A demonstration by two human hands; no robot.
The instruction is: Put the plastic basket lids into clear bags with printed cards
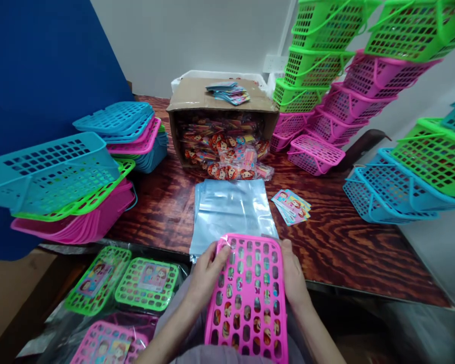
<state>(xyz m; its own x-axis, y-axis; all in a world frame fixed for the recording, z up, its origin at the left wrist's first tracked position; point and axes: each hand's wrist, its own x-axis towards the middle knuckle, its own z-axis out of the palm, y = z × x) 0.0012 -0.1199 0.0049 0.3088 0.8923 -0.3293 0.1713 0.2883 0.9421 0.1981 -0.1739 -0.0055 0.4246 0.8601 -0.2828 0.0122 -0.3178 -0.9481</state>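
Observation:
A pink lidded plastic basket (pixel 246 303) rests over my lap, its perforated lid facing up. Small colourful items show through the slots, too obscured to name. My left hand (pixel 207 273) grips the basket's left side, thumb over the lid's edge. On the opposite side my right hand (pixel 296 278) is closed around the rim, its fingers partly hidden behind the basket. Just beyond the basket's far edge lies a stack of clear plastic bags (pixel 231 212). Several printed cards (pixel 291 206) are fanned out on the table to the right of the bags.
A cardboard box (pixel 223 96) of packaged doll-print items stands at the back of the wooden table (pixel 155 207). Blue baskets (pixel 60 167) and lids (pixel 114 119) are piled left. Green baskets (pixel 313 65) and pink ones tower right. Bagged green baskets (pixel 149 283) sit below at left.

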